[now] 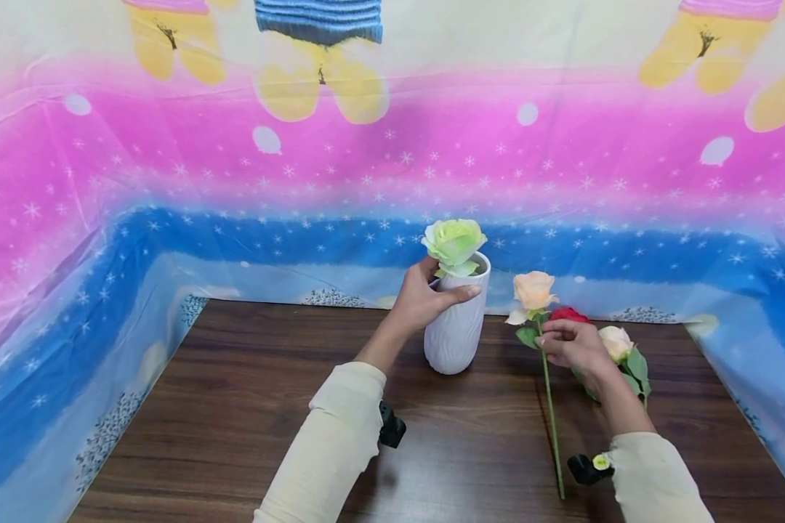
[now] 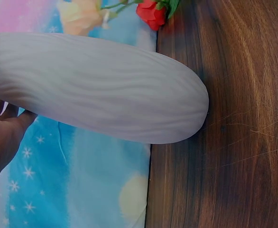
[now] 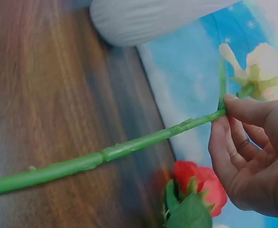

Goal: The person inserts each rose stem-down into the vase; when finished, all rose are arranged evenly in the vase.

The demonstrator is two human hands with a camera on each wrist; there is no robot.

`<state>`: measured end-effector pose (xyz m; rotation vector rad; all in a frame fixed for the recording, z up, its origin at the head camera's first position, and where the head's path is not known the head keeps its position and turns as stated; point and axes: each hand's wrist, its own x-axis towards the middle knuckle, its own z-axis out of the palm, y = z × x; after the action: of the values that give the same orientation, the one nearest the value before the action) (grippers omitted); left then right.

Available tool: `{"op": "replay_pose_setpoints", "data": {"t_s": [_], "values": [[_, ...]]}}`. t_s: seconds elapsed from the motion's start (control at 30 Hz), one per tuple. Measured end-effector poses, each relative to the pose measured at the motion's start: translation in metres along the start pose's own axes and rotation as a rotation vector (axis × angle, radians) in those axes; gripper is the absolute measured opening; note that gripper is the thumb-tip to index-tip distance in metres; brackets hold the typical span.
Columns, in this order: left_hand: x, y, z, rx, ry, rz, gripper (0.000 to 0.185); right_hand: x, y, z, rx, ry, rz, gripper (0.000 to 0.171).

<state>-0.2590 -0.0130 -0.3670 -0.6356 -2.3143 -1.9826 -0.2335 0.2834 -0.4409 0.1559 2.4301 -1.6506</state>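
Observation:
A white vase (image 1: 454,327) with a wavy ribbed surface stands upright on the table, and a pale green flower (image 1: 454,243) sits in its mouth. My left hand (image 1: 425,296) grips the vase near its rim, thumb across the front. In the left wrist view the vase (image 2: 101,90) fills much of the frame, fingers at its upper end. To the right, my right hand (image 1: 574,347) pinches a peach rose (image 1: 534,290) by its stem just below the bloom. The long green stem (image 3: 139,142) shows bare in the right wrist view.
Behind the right hand lie a red rose (image 1: 569,314) and a cream rose (image 1: 616,343) with green leaves. The dark wooden table (image 1: 248,407) ends at a patterned cloth backdrop (image 1: 340,181) in pink and blue.

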Motion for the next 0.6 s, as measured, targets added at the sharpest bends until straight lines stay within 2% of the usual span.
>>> {"op": "replay_pose_setpoints", "data": {"t_s": [0.4,0.6], "values": [[0.0,-0.001,0.0,-0.006,0.001,-0.004,0.061,-0.009,-0.023,0.005,0.003,0.039,-0.071,0.052],[0.0,0.0,0.0,0.003,0.0,-0.007,0.062,-0.016,-0.035,0.01,-0.01,0.155,-0.121,0.046]]}}
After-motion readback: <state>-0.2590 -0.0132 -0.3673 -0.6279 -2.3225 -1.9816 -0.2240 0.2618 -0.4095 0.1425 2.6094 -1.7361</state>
